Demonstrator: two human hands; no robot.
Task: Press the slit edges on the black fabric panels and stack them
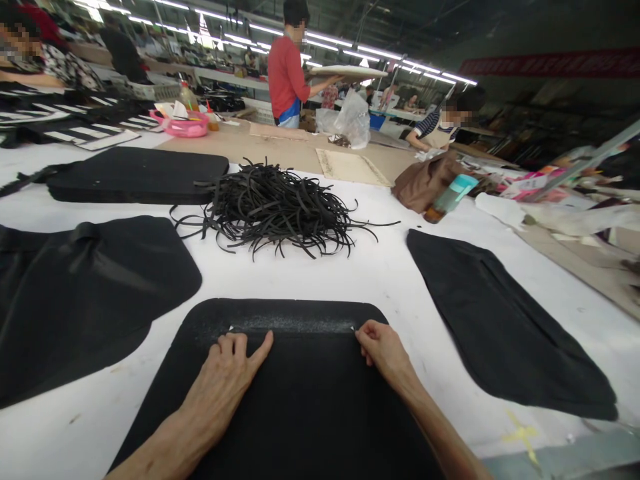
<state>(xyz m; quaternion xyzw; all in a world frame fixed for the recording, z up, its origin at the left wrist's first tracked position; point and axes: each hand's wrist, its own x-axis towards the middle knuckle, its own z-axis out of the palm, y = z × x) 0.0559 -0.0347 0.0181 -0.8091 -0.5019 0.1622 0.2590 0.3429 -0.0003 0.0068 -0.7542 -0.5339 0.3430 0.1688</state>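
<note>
A black panel (310, 407) with rounded corners lies flat in front of me, with a shiny band (295, 321) across its far end. Along that band's near edge runs a thin black strip (313, 335), hard to tell from the panel. My left hand (225, 363) rests on the panel at the strip's left part, thumb stretched out and fingers bent, pressing down. At the right end, thumb and forefinger of my right hand (383, 347) are pinched together on what looks like the strip's end. Small white tips show beside both hands.
Beyond the panel lies a tangled pile of black strips (280, 210). Stacked black panels (140, 175) sit behind left, a black piece (90, 287) nearer left, another black panel (505, 320) right. A bottle (453, 197) leans on brown cloth (427, 177). Several people work farther back.
</note>
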